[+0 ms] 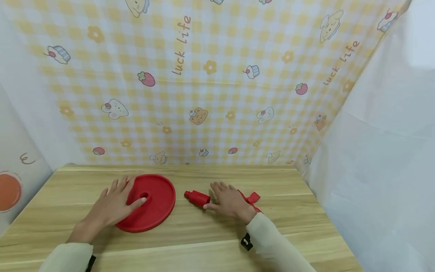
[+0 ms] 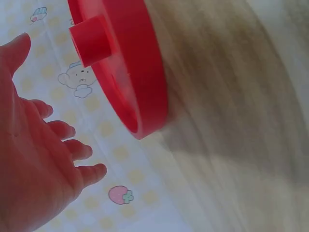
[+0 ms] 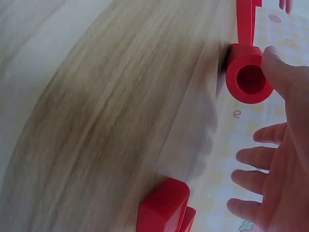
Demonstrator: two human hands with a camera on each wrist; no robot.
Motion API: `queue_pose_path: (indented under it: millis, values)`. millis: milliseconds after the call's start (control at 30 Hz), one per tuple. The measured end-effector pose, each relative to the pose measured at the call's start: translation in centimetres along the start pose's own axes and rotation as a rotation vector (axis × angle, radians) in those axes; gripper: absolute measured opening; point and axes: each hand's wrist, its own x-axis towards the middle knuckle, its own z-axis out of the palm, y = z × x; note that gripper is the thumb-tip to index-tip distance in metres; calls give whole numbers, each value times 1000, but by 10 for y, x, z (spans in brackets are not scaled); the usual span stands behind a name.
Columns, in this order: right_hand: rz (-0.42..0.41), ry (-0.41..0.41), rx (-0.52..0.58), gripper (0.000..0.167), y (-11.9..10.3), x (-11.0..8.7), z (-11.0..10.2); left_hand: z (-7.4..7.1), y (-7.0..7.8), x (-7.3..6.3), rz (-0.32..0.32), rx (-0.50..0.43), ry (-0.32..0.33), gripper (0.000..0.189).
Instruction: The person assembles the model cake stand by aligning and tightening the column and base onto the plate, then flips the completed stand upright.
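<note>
A round red disc (image 1: pixel 159 207) with a raised rim and a short hollow post at its centre lies on the table. Over its left part is my left hand (image 1: pixel 113 202), fingers spread; the left wrist view shows a gap between that palm and the disc (image 2: pixel 145 72). Right of the disc lies a red hollow cylinder (image 1: pixel 198 198) with a narrower end. My right hand (image 1: pixel 229 200) hovers beside it, fingers extended, thumb near its open end (image 3: pixel 251 79). Partly hidden behind the right hand is another red piece (image 1: pixel 253 198) with flat arms.
The wood-grain table (image 1: pixel 183 253) meets a yellow checked cloth backdrop (image 1: pixel 217 94) at its far edge. A white cloth wall (image 1: pixel 380 158) rises on the right, and another pale wall (image 1: pixel 27 94) on the left. Black straps show at both sleeves.
</note>
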Motion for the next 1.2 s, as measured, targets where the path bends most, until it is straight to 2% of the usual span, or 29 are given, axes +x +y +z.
queue_pose_path:
  millis: [200,333,533,700,800,900,1033,1133,1200]
  values:
    - [-14,17,-16,76,-6,1,5,7,-3,-2,-21,-10,-18,95]
    - [-14,10,-47,69,-9,4,7,9,-6,-3,-50,-4,0,96]
    - [-18,29,-92,65,-11,7,9,10,-10,-3,-79,-3,104,89]
    - [-23,35,-69,69,-10,9,10,14,-15,-3,-99,-35,199,83]
    - [-35,38,-54,69,-12,10,11,16,-22,-7,-107,-56,208,82]
    - [-50,32,-50,67,-15,12,11,16,-35,-13,-123,-95,135,87]
    - [-55,26,-61,65,-18,14,11,11,-55,-21,-134,-220,-46,100]
    - [-56,40,-78,60,-17,15,10,8,-67,-25,-93,-369,-141,108]
    - [-52,44,-90,57,-16,14,11,9,-74,-28,-43,-466,-184,113]
